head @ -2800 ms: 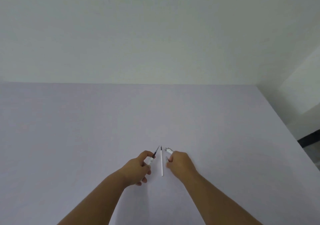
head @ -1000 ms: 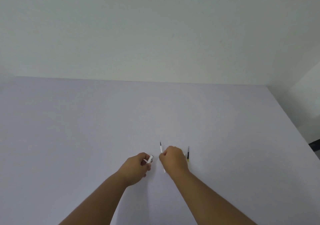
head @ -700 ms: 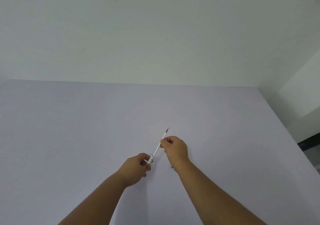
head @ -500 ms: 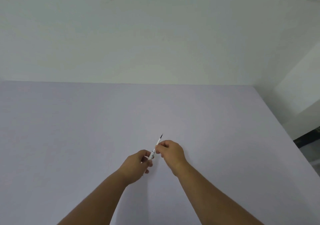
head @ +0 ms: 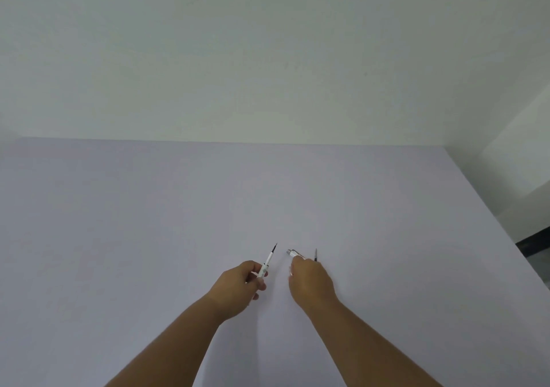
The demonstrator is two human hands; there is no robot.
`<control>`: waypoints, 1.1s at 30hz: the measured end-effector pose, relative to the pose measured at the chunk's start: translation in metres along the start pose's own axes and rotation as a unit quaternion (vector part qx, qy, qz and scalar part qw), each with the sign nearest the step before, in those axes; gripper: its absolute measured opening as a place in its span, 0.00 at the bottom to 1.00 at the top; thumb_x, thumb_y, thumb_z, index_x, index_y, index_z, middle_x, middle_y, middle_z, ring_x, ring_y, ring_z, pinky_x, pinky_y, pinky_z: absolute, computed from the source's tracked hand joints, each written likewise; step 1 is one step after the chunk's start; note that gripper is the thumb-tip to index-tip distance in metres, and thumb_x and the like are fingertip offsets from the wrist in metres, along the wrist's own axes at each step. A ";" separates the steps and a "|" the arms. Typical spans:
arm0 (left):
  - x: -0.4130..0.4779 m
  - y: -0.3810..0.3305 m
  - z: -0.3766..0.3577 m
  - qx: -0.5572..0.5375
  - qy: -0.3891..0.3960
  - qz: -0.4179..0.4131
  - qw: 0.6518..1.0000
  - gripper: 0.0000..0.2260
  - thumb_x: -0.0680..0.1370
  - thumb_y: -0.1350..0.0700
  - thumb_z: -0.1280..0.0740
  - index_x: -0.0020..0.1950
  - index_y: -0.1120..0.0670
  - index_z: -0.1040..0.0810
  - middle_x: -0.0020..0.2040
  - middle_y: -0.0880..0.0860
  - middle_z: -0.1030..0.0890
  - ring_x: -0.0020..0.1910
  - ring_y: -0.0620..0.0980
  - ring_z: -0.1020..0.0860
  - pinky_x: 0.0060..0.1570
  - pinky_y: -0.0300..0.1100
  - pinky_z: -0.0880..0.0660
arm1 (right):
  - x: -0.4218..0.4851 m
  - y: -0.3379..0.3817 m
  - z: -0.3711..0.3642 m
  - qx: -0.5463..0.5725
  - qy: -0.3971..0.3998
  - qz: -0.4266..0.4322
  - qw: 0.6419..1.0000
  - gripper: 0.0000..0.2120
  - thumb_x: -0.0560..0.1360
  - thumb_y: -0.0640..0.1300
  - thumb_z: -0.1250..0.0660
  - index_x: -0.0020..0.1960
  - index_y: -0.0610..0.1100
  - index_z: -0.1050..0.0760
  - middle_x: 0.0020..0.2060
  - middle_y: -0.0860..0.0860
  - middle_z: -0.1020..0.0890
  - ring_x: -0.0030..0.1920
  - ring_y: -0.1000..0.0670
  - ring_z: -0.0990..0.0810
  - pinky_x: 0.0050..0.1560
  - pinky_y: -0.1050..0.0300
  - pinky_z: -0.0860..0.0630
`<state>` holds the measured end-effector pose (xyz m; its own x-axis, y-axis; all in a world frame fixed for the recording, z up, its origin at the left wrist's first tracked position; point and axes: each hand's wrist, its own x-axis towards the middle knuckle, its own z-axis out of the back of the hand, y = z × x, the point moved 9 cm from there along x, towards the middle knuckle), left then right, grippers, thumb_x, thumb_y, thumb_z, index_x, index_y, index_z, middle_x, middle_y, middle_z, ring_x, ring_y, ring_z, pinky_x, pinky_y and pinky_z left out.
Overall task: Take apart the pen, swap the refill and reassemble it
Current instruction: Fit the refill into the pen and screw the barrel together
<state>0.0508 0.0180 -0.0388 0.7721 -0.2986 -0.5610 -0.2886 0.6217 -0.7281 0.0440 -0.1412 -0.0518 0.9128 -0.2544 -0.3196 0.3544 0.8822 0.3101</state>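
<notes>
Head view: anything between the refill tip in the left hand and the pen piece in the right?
Nothing. In the head view, only bare table shows between the refill in the left hand and the pen piece in the right hand.

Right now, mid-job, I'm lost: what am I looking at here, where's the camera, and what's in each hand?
There is no machine here: these are a person's two bare hands, filmed by one wide-angle camera worn on the head, looking forward and down. The pale surface is a table set against a plain wall. The left hand holds the pen barrel with a refill sticking out, its dark tip pointing away. The right hand holds the pen's other section, white with a metal end. Just beyond that hand, the dark tip of a second refill shows; whether it rests on the table or in the fingers I cannot tell.
</notes>
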 end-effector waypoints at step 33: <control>-0.026 -0.042 -0.004 -0.048 0.006 -0.040 0.998 0.08 0.80 0.57 0.41 0.54 0.52 0.23 0.44 0.49 0.18 0.39 0.49 0.19 0.43 0.43 0.22 | -0.020 0.024 0.060 0.447 0.080 -0.002 0.891 0.05 0.75 0.43 0.33 0.49 0.46 0.19 0.41 0.54 0.19 0.38 0.56 0.26 0.42 0.61 0.29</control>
<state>0.0404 -0.0028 0.0047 0.7881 -0.3527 -0.5045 -0.2801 0.5243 -0.8041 0.0461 -0.1386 0.0157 0.8962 -0.1334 -0.4232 0.4424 0.1941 0.8756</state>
